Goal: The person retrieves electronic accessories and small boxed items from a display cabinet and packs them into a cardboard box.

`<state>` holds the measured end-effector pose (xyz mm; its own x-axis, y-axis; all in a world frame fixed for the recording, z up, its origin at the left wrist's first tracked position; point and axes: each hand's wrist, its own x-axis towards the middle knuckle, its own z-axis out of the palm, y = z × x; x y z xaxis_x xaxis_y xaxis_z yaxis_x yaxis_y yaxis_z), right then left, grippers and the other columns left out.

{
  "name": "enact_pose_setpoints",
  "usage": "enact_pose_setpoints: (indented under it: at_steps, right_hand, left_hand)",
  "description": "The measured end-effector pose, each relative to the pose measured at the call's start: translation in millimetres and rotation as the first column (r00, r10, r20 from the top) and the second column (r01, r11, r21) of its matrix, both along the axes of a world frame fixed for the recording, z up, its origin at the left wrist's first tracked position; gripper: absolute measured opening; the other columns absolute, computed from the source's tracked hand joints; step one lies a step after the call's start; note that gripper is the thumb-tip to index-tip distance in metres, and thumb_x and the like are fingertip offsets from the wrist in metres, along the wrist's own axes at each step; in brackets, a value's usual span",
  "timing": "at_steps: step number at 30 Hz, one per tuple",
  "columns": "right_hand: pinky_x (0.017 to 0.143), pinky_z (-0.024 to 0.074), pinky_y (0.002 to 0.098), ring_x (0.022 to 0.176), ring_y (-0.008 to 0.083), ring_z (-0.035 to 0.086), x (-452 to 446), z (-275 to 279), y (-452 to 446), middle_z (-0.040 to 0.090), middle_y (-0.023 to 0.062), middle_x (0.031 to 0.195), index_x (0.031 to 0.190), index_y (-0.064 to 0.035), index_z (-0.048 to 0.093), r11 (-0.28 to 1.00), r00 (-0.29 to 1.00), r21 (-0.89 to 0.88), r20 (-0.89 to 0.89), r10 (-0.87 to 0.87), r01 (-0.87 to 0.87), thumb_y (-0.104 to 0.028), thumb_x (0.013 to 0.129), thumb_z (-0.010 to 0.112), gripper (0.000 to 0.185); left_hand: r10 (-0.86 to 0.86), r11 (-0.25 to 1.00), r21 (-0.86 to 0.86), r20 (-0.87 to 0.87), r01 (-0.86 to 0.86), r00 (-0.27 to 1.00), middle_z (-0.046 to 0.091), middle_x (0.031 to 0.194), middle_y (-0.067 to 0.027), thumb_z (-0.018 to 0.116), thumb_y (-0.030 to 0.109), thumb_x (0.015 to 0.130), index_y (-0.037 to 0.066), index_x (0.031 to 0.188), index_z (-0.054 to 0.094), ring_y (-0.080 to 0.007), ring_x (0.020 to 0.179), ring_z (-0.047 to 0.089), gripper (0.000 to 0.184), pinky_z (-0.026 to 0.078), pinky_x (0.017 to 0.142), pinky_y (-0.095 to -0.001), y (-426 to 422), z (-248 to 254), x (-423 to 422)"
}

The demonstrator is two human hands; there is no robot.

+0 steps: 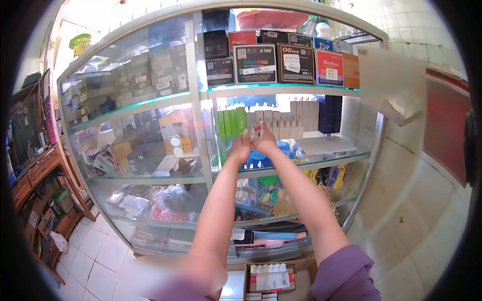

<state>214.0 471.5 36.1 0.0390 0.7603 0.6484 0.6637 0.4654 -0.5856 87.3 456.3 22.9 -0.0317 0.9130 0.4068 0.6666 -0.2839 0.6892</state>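
Both my arms reach into the middle shelf of a glass display cabinet. My left hand (241,146) and my right hand (264,139) are close together, fingers pointing up and bent in around a slim white box at the front of a row. Their fingertips partly hide that box. More slim white boxes (306,118) stand upright to the right, and green boxes (232,122) stand to the left of my hands. Dark blue boxes (330,114) close the row on the right. Blue round containers (258,156) sit just below and behind my hands.
Printed cartons (255,63) fill the shelf above. A flat white box (325,146) lies right of my hands. Coiled cables (337,176) hang below. An open cardboard box (303,276) with small white packs (268,269) stands near me. The cabinet's glass panel (145,130) is on the left.
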Motion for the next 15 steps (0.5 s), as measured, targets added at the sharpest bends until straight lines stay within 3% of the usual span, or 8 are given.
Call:
enact_pose_setpoints:
  at_steps: [1, 3, 6, 10, 13, 15]
  right_hand:
    - [0.078, 0.0489, 0.0389, 0.088, 0.0303, 0.063, 1.8, -1.7, -5.8, 0.064, 0.0165, 0.094, 0.114, -0.0132, 0.044, 0.999, 0.999, -0.012, -0.022, 0.040, -0.040, -0.016, 0.066, 0.072, 0.055]
    - [0.077, 0.0491, 0.0387, 0.087, 0.0300, 0.063, 6.6, -8.7, -21.6, 0.064, 0.0156, 0.094, 0.115, -0.0133, 0.043, 0.997, 0.996, -0.018, -0.039, 0.076, -0.076, -0.015, 0.067, 0.073, 0.057]
    - [0.076, 0.0501, 0.0358, 0.087, 0.0257, 0.064, 18.9, -18.3, -38.9, 0.066, 0.0124, 0.095, 0.117, -0.0099, 0.048, 0.993, 0.980, 0.017, -0.159, 0.119, -0.118, -0.013, 0.068, 0.076, 0.056]
    - [0.079, 0.0510, 0.0304, 0.090, 0.0186, 0.064, 36.0, -16.7, -57.7, 0.067, 0.0116, 0.098, 0.115, 0.0021, 0.056, 0.981, 0.983, -0.102, -0.100, 0.157, -0.167, -0.015, 0.068, 0.080, 0.056]
    - [0.080, 0.0510, 0.0302, 0.090, 0.0178, 0.064, 48.4, -11.7, -93.5, 0.067, 0.0118, 0.099, 0.115, 0.0023, 0.056, 0.958, 0.965, -0.164, -0.162, 0.208, -0.234, -0.010, 0.068, 0.079, 0.054]
    - [0.082, 0.0506, 0.0302, 0.092, 0.0169, 0.063, 56.6, -17.6, -114.5, 0.066, 0.0114, 0.101, 0.114, 0.0019, 0.057, 0.921, 0.894, -0.107, -0.307, 0.326, -0.374, -0.004, 0.069, 0.078, 0.050]
  left_hand:
    - [-0.002, 1.000, 0.011, 0.002, 0.002, 1.000, 0.041, 0.140, -0.0188, 0.027, 0.052, 0.093, 0.010, 0.141, 0.035, -0.0357, 0.129, 0.039, 0.064, 0.030, 0.106, -0.0423, -7.0, 0.4, -0.6]
    - [0.071, 0.997, 0.035, -0.023, -0.070, 0.997, 0.054, 0.126, -0.0191, 0.043, 0.042, 0.091, 0.010, 0.135, 0.044, -0.0346, 0.118, 0.050, 0.054, 0.038, 0.099, -0.0400, -21.2, -1.1, -0.6]
    - [0.051, 0.997, 0.063, -0.060, -0.048, 0.997, 0.061, 0.115, -0.0193, 0.051, 0.037, 0.089, 0.005, 0.126, 0.052, -0.0336, 0.108, 0.058, 0.049, 0.044, 0.092, -0.0396, -34.3, 1.0, -2.6]
    - [0.021, 0.997, 0.076, -0.136, -0.010, 0.990, 0.064, 0.108, -0.0177, 0.053, 0.035, 0.088, 0.005, 0.118, 0.059, -0.0324, 0.102, 0.061, 0.043, 0.046, 0.088, -0.0386, -56.0, 1.2, -2.3]
    - [-0.079, 0.990, 0.116, -0.059, 0.086, 0.995, 0.066, 0.102, -0.0177, 0.057, 0.029, 0.087, 0.005, 0.115, 0.061, -0.0311, 0.096, 0.063, 0.037, 0.047, 0.084, -0.0374, -84.6, -3.2, 3.7]
    - [-0.129, 0.974, 0.194, 0.065, 0.115, 0.989, 0.066, 0.101, -0.0185, 0.062, 0.020, 0.085, 0.004, 0.114, 0.061, -0.0295, 0.094, 0.064, 0.033, 0.048, 0.083, -0.0359, -111.8, -13.5, 10.7]
